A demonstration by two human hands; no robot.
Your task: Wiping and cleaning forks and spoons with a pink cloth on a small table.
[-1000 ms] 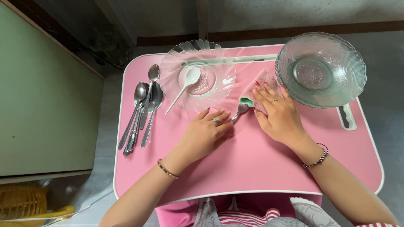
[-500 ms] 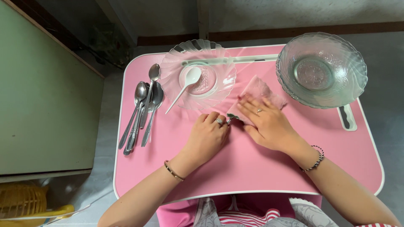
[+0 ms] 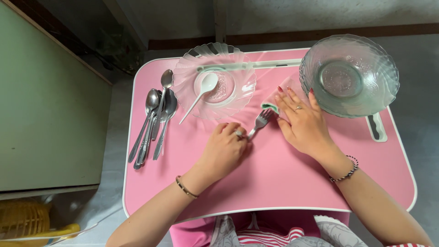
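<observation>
The left hand [image 3: 224, 148] lies curled on the pink surface [image 3: 270, 178], its grip clenched on the handle of a fork [image 3: 260, 122]. The handle is hidden inside the fingers; only the neck and tines show, slanting up and to the right out of the grip and lying on the surface.

Just right of that grip, the right hand [image 3: 304, 123] rests flat, fingers spread, pressing down on a pink cloth [image 3: 286, 87]. Its grip is released: it pins the cloth with the palm and fingers and does not clasp it. A green corner of the cloth peeks out by the fingertips, just beyond the fork tines; whether they touch cannot be told.

Left of the fork grip, well apart, a bunch of metal spoons [image 3: 153, 123] lies on the surface. Beyond the grip sits a clear glass plate [image 3: 183, 77] with a white spoon [image 3: 199, 95] lying in it. Beyond the right hand, touching its fingertips, stands a deep glass bowl [image 3: 384, 77] at the far right corner.
</observation>
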